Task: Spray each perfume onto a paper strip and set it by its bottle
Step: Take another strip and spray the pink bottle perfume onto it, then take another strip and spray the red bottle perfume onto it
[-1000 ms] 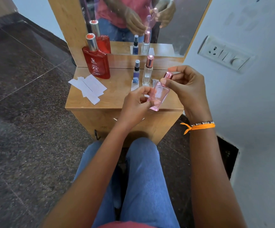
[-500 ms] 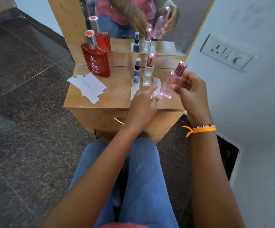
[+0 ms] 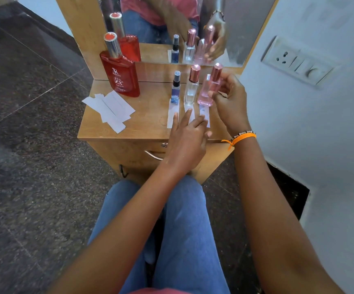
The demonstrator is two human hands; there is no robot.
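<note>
My right hand (image 3: pixel 229 102) grips the pink perfume bottle (image 3: pixel 208 90), which stands upright on the small wooden table (image 3: pixel 146 128) at its right side. Left of it stand a clear bottle (image 3: pixel 191 88) with a rose cap and a small blue spray bottle (image 3: pixel 175 88). A white paper strip lies in front of each: one under the blue bottle (image 3: pixel 172 115), one by the pink bottle (image 3: pixel 204 111); the middle strip is mostly hidden by my left hand (image 3: pixel 187 134), whose spread fingers rest on the strips. A large red bottle (image 3: pixel 121 75) stands at the back left.
A pile of spare paper strips (image 3: pixel 110 111) lies on the table's left part. A mirror (image 3: pixel 172 22) rises behind the bottles. A wall with a socket plate (image 3: pixel 297 60) is close on the right. A drawer handle (image 3: pixel 152 155) shows below the tabletop; my knees are beneath.
The pink bottle went from both hands above the table edge to standing on the table beside the clear bottle. My left hand let go and dropped onto the strips.
</note>
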